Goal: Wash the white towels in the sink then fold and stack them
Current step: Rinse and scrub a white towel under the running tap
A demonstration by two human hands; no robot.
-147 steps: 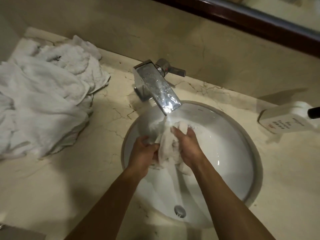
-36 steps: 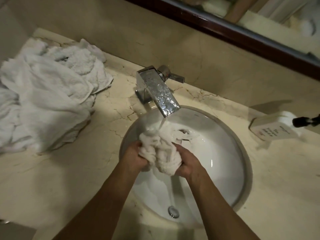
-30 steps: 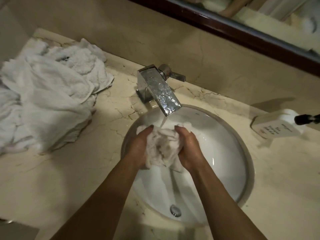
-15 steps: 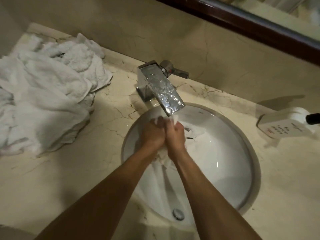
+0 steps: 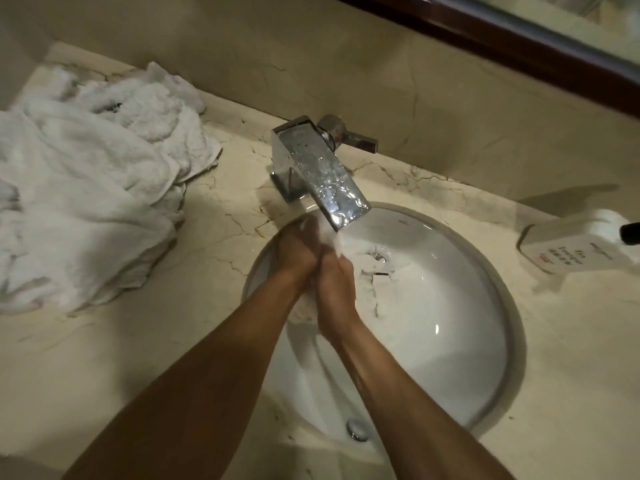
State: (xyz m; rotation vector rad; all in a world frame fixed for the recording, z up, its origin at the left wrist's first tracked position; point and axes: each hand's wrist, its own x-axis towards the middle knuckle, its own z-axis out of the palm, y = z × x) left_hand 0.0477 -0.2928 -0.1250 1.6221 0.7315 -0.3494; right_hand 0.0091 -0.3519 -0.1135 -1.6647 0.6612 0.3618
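Both hands, left [image 5: 298, 252] and right [image 5: 336, 289], have closed together, apparently squeezing the towel [image 5: 372, 271] between them (under the faucet [image 5: 322, 174]).

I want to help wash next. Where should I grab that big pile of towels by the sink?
Probably take the towel pile by the loose flap nearest the faucet, coming from the sink side. That edge sticks out flat on the counter, easy for a pinching grip.

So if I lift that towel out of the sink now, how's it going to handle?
Probably limp: the towel bunches and sags between the left hand and right hand. Likely heavy and dripping, since the faucet is running onto it.
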